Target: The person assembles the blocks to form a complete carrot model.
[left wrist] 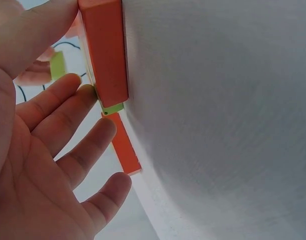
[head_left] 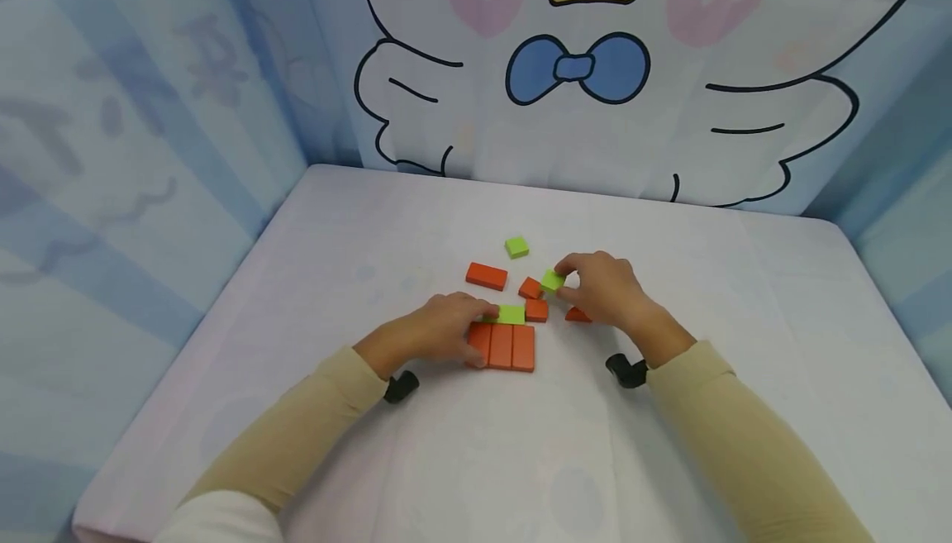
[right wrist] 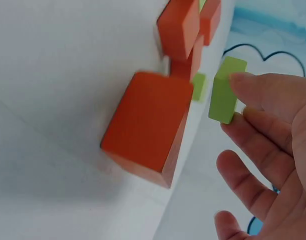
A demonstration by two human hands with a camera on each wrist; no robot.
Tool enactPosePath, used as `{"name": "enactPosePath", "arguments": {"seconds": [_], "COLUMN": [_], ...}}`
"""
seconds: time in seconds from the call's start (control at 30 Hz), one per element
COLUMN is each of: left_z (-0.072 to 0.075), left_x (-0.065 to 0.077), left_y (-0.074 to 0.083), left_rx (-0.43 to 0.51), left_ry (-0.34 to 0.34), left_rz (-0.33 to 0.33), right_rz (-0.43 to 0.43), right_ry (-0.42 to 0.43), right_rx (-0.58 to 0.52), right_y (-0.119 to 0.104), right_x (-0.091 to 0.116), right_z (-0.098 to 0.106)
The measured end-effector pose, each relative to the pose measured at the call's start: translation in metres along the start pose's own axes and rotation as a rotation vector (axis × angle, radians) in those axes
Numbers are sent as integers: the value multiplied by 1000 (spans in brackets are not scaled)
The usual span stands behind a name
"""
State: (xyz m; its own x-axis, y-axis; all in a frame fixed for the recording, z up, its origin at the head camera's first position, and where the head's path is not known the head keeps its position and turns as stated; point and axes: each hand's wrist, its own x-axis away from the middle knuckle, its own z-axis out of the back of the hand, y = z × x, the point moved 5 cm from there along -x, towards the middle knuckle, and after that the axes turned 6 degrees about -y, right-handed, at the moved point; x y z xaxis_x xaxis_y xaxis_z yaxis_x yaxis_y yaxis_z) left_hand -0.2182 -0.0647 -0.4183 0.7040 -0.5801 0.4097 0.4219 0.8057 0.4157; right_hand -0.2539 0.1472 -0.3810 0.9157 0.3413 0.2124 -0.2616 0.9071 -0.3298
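Note:
In the head view my right hand (head_left: 606, 288) pinches a small lime-green block (head_left: 551, 281) between thumb and fingertips. The right wrist view shows that block raised off the table, with the other fingers spread. My left hand (head_left: 444, 328) rests at the left end of a row of orange blocks (head_left: 502, 347) lying side by side. Its thumb touches their near edge, while a fingertip lies on the lime-green piece (head_left: 511, 314) along their far edge. In the left wrist view, loosely extended fingers touch an orange block (left wrist: 107, 55); part of the row is hidden under the hand.
Beyond the row lie a long orange block (head_left: 487, 276) and another green block (head_left: 516, 247). Small orange blocks (head_left: 536, 310) sit between the hands, and an orange piece (head_left: 578, 315) is partly under the right hand. A white cloth covers the table (head_left: 476, 460); a printed curtain (head_left: 595, 138) hangs behind it.

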Motion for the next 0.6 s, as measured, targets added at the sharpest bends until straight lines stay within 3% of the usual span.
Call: {"name": "enactPosePath", "arguments": {"seconds": [0.3, 0.6], "left_z": [1, 3], "left_x": [1, 3], "left_y": [0, 4], "left_rx": [1, -4], "left_ry": [0, -8], "left_rz": [8, 12], "right_rz": [96, 81], "right_ry": [36, 2], "right_rx": [58, 141], "right_y": [-15, -27], "right_x": [34, 41], "right_z": [-13, -21]}}
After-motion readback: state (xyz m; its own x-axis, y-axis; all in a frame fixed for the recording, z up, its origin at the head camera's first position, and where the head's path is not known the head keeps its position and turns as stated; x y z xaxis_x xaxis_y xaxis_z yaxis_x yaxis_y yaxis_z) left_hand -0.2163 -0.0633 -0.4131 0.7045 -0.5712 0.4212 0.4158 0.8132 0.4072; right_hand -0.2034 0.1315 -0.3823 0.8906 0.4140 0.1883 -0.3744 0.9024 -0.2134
